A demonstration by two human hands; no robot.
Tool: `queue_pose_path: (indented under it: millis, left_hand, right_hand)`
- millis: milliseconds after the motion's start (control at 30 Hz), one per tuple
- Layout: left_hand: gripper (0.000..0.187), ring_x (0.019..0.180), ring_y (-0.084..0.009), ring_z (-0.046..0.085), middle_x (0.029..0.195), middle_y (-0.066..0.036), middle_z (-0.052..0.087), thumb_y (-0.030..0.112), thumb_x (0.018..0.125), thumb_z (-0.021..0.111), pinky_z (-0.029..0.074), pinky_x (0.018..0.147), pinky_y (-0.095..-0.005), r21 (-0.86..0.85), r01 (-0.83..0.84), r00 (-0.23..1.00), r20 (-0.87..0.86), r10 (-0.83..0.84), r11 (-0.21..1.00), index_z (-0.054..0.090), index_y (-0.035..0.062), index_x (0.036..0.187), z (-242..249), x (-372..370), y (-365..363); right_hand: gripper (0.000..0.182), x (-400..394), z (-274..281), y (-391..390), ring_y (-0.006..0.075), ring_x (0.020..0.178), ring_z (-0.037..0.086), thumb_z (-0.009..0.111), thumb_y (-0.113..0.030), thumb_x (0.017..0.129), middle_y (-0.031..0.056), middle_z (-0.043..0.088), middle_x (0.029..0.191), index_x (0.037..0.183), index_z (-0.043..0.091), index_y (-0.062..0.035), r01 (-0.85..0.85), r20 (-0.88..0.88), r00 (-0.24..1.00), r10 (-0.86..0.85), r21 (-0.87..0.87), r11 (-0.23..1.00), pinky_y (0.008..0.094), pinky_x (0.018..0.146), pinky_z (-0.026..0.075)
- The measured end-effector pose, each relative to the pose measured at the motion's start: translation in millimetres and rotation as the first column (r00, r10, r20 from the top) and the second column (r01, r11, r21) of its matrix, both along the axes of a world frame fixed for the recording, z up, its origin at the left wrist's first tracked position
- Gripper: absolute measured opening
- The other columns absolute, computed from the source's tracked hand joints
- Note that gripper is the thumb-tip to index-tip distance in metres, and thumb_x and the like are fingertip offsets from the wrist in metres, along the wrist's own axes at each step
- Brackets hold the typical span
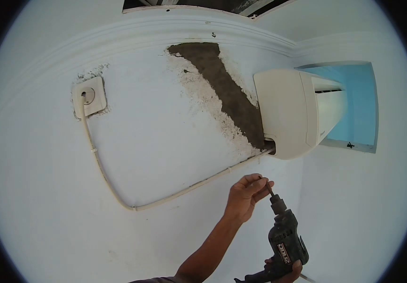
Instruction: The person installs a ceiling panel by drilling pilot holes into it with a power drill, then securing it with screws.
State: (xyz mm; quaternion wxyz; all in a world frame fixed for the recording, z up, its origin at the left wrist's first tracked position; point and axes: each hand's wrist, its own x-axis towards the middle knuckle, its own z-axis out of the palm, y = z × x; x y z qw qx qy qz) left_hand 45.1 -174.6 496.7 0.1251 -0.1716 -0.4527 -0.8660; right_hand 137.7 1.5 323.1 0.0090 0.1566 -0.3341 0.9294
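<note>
A dark power drill (286, 240) points upward at the lower right, its chuck (277, 204) carrying a thin drill bit (270, 189). My right hand (292, 273) is wrapped round the drill's body and handle, partly cut off by the bottom edge. Just below the air conditioner, my left hand (247, 194) pinches the drill bit near its tip between thumb and fingers. The fingers hide the very end of the bit.
A white air conditioner (283, 113) hangs on the wall beside a dark plaster strip (227, 89). A clipped cable (184, 190) runs from it to a wall socket (89, 96). A blue-backed opening (357, 108) lies at right, and a ceiling opening (213, 5) above.
</note>
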Motion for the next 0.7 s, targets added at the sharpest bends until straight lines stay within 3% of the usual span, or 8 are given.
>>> queue_pose_path:
  millis: [100,133,267,433,533,700]
  left_hand:
    - [0.013,0.096,-0.0263,0.067,0.098,-0.012,0.065,0.004,0.089,0.064,0.058,0.088,-0.0359,-0.083,-0.128,0.992,-0.021,0.126,0.988,0.057,0.002,0.1,18.7,19.6,-14.0]
    - [0.013,0.095,-0.0259,0.067,0.097,-0.011,0.066,0.005,0.089,0.064,0.059,0.084,-0.0348,-0.092,-0.15,0.989,-0.026,0.148,0.984,0.058,0.003,0.1,24.1,24.2,-18.5]
    - [0.013,0.093,-0.024,0.068,0.097,-0.01,0.067,0.008,0.089,0.065,0.06,0.078,-0.032,-0.085,-0.235,0.971,-0.058,0.231,0.968,0.059,0.0053,0.1,46.0,46.5,-29.0]
    - [0.01,0.09,-0.0229,0.069,0.095,-0.009,0.067,0.007,0.09,0.064,0.061,0.072,-0.0305,-0.13,-0.375,0.926,-0.098,0.365,0.918,0.06,0.0059,0.099,62.1,66.5,-36.1]
    - [0.01,0.087,-0.022,0.069,0.095,-0.009,0.067,0.007,0.091,0.063,0.062,0.071,-0.0296,-0.167,-0.449,0.893,-0.129,0.432,0.878,0.06,0.0051,0.1,74.8,72.0,-46.2]
    - [0.013,0.086,-0.0201,0.068,0.096,-0.01,0.066,0.009,0.091,0.062,0.062,0.072,-0.0276,-0.219,-0.477,0.878,-0.161,0.451,0.851,0.059,0.0028,0.102,93.1,79.7,-69.5]
  right_hand:
    - [0.079,3.3,13.9,-15.8,0.0284,0.064,0.066,0.057,-0.062,0.08,0.0215,0.064,0.076,0.109,0.056,0.0121,-0.061,-0.015,0.998,0.06,-0.039,0.997,0.0401,0.055,0.057]
    - [0.084,-4.3,4.8,-33.5,0.0296,0.062,0.065,0.055,-0.065,0.076,0.019,0.064,0.091,0.123,0.05,0.004,-0.016,0.052,0.998,0.026,-0.181,0.983,0.043,0.055,0.058]
    - [0.085,-3.4,7.5,-45.7,0.031,0.067,0.066,0.059,-0.062,0.075,0.0213,0.062,0.1,0.127,0.046,0.0051,-0.086,-0.012,0.996,0.086,-0.169,0.982,0.0447,0.059,0.059]
    - [0.083,-9.1,0.5,-73.9,0.0332,0.073,0.068,0.06,-0.057,0.079,0.0224,0.062,0.099,0.126,0.044,0.0092,-0.297,-0.103,0.955,0.278,-0.351,0.888,0.0441,0.061,0.06]
    - [0.083,-2.7,20.2,-85.7,0.0334,0.077,0.068,0.06,-0.057,0.08,0.0236,0.062,0.102,0.128,0.042,0.0098,-0.26,-0.107,0.965,0.24,-0.246,0.934,0.0427,0.062,0.06]
    - [0.082,0.5,40.4,-107.9,0.0333,0.081,0.069,0.06,-0.055,0.083,0.0243,0.061,0.106,0.128,0.04,0.0107,-0.302,-0.132,0.952,0.278,-0.228,0.926,0.0407,0.062,0.061]
